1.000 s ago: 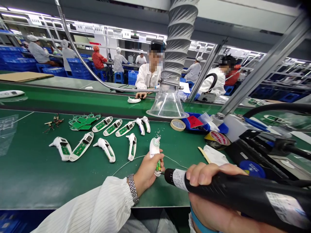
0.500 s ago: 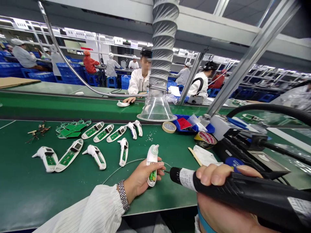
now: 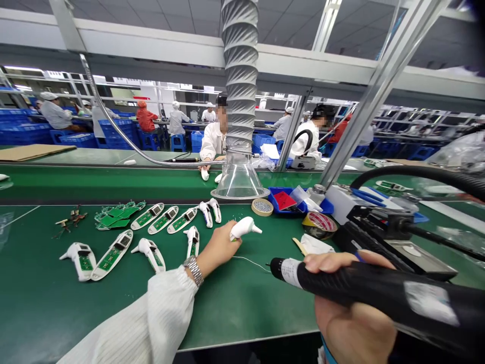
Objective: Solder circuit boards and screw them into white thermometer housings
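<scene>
My left hand (image 3: 220, 243) is closed round a white ear thermometer (image 3: 244, 228), its nozzle pointing right; my fingers hide its lower body. In my right hand (image 3: 350, 298) lies a black electric screwdriver (image 3: 379, 288), its tip pointing left, apart from the thermometer. A thin white wire (image 3: 252, 260) runs along the green table between the two hands. Left of my left hand lie open thermometer halves with green circuit boards, such as this long shell (image 3: 112, 255) and this one with a nozzle (image 3: 149, 253). A white thermometer body (image 3: 192, 240) sits just behind my left wrist.
A clear extraction hood (image 3: 242, 179) hangs over the table's far edge. Nearby stand a round tub of screws (image 3: 262, 206), a blue tray (image 3: 278, 199) and a tape roll (image 3: 320, 222). Loose green circuit boards (image 3: 117, 216) lie at the back left. A co-worker (image 3: 214, 136) sits opposite.
My left hand has moved up with the thermometer and turned it, so the batteries no longer show and the nozzle points right. The screwdriver shifts slightly right. The whole view has tilted upward.
</scene>
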Action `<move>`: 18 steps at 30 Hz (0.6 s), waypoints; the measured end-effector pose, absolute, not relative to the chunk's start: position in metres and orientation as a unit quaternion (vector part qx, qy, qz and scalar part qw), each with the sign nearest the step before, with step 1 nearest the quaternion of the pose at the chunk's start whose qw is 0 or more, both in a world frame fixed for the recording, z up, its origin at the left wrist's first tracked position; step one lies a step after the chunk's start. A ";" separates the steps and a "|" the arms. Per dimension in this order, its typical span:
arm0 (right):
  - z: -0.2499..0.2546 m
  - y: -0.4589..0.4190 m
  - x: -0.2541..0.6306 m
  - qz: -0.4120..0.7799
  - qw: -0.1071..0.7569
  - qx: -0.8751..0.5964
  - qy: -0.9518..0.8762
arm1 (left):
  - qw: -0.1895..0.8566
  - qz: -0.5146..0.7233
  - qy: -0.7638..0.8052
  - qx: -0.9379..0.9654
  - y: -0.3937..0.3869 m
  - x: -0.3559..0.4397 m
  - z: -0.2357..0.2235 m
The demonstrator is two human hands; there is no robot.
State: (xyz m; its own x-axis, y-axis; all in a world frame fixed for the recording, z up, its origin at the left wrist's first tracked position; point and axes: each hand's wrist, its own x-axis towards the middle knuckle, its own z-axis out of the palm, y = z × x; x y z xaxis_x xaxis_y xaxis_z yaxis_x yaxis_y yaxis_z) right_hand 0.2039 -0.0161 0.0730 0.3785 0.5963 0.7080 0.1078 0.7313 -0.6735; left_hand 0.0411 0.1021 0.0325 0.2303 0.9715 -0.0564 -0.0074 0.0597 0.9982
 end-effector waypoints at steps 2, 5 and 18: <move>0.072 -0.014 0.213 0.190 0.713 -0.335 -0.586 | 0.543 0.434 0.460 0.552 0.113 0.040 0.039; 0.067 -0.011 0.234 0.199 0.548 -0.342 -0.737 | 0.545 0.426 0.471 0.547 0.107 0.034 0.048; 0.022 -0.002 0.282 -0.154 0.307 -0.412 -0.844 | 0.752 0.511 0.407 0.085 -0.003 0.017 0.029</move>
State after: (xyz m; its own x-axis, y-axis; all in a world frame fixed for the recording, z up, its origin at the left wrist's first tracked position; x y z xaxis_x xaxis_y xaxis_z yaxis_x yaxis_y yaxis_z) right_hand 0.2819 -0.0021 0.0217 -0.4731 0.6006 0.6446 0.7895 0.6138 0.0075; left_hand 0.0170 -0.0033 0.0286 0.1460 0.8377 -0.5263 -0.6997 0.4635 0.5437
